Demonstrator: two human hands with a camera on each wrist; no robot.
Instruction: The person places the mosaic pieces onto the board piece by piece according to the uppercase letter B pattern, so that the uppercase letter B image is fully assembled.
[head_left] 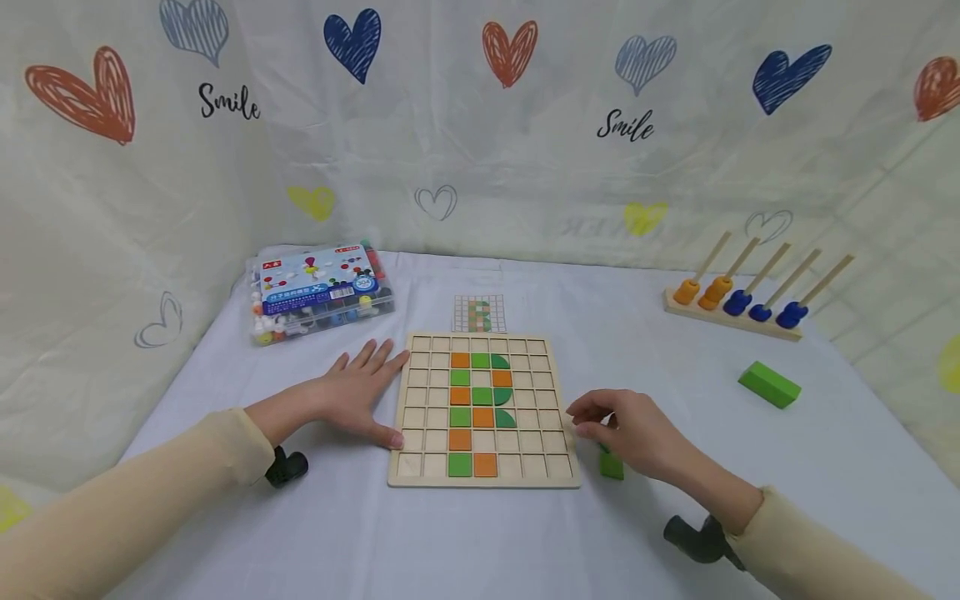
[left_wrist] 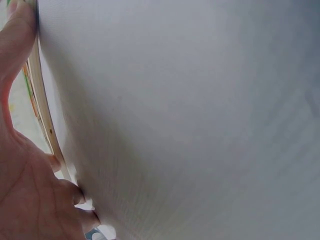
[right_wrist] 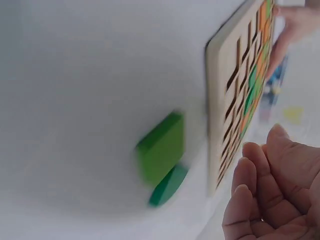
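Observation:
A wooden grid board (head_left: pixel 528 471) lies flat on the table, with orange, light green and dark green rounded tiles in its middle columns. My left hand (head_left: pixel 356 392) is spread at its left side, thumb and forefinger touching the edge. My right hand (head_left: pixel 630 429) hovers just off the board's right edge, fingers loosely curled; I see nothing held. Below it lies a light green square tile (right_wrist: pixel 162 150), which the hand partly covers in the head view. A dark green rounded tile (right_wrist: pixel 170 186) touches or overlaps that square in the right wrist view.
Behind the board lies a small printed grid pattern (head_left: pixel 480 314). At the back left is a clear plastic box (head_left: pixel 322 292) of colourful beads. A bead counting stand (head_left: pixel 735 317) with upright pegs is at the back right, and a green block (head_left: pixel 770 385) lies in front of it.

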